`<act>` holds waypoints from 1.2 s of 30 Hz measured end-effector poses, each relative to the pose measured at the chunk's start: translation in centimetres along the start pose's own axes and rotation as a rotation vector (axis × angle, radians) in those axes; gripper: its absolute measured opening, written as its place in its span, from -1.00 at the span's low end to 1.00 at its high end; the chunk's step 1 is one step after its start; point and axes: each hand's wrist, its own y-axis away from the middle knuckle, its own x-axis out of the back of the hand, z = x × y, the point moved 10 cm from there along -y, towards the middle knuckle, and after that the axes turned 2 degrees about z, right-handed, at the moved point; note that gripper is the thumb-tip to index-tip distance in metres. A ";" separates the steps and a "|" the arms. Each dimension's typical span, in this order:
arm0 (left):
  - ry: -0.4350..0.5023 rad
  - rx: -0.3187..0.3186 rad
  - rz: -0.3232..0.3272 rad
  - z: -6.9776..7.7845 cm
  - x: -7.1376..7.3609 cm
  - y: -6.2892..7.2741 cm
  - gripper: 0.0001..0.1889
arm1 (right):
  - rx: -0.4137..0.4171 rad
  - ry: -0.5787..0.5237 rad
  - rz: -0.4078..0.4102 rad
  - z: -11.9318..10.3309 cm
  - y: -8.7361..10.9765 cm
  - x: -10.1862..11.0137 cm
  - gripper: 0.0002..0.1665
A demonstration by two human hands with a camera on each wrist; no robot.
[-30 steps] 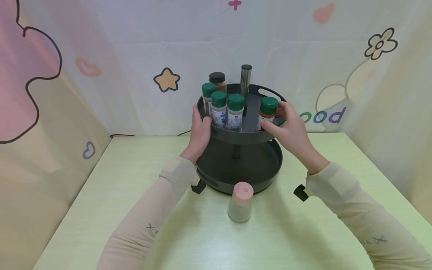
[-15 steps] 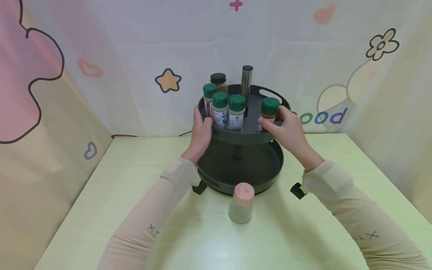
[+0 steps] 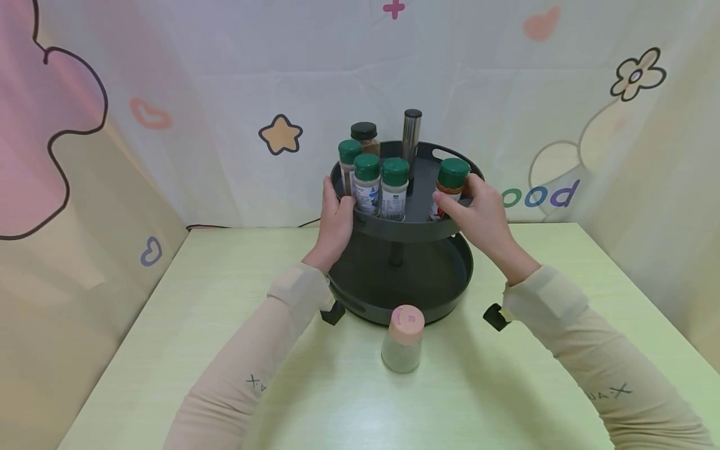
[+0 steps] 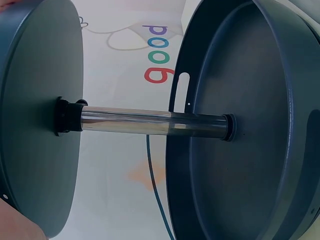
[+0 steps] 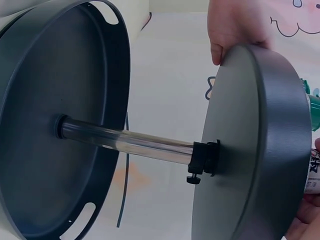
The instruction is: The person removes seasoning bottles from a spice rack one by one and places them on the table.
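Since half a second ago, the green lid of the red spice jar has come up slightly. My right hand pinches that jar at the right side of the upper tray; I can't tell whether its base is touching. My left hand grips the tray's left rim. A pink-capped shaker stands on the tabletop, before the lower tray.
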 end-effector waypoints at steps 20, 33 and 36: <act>-0.004 -0.011 0.006 0.0 -0.1 0.0 -0.28 | 0.038 -0.051 0.067 -2.0 -0.3 1.7 -0.51; -0.002 -0.001 0.005 -0.1 0.0 0.0 -0.28 | 0.064 -0.118 0.111 -2.6 -0.1 2.9 -0.52; -0.002 -0.006 0.007 -0.1 0.0 -0.1 -0.28 | 0.062 -0.151 0.111 -2.7 0.1 3.2 -0.54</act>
